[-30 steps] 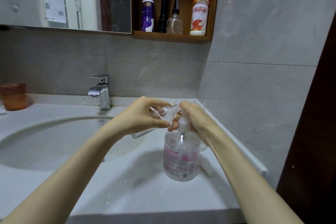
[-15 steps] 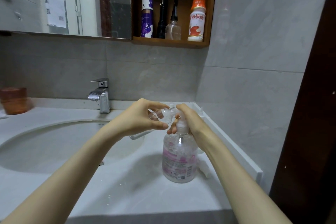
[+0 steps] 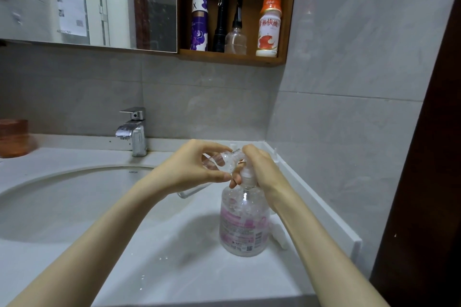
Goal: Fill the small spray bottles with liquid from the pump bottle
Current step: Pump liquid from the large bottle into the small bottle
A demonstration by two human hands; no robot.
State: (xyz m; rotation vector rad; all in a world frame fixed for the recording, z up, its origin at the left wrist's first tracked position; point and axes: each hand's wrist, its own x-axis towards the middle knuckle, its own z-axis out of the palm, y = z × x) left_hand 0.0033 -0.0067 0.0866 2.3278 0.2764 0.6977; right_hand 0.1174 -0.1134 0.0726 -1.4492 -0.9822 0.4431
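The left hand pinches a small bottle between thumb and curled fingers. The bottle is clear and tilted, its mouth pointing toward the right fingertips; how much liquid it holds cannot be told. A clear edge shows under the left palm, and whether that is the bottle's base is unclear.

The right hand is curled over the pump head, grasping it, with the fingertips wrapped below the nozzle and almost touching the left thumb. Straight beneath these fingers the pump bottle stands upright on the counter, just beside the sink. It is clear with a pink label and mostly full of bubbly clear liquid.

Behind the right wrist a small white piece lies on the counter.

Far above the fingers, a shelf carries a purple can, a black torch, a clear, seemingly empty nozzle bottle and an orange-capped drink. A tap and a brown cup stand well left of the left hand.
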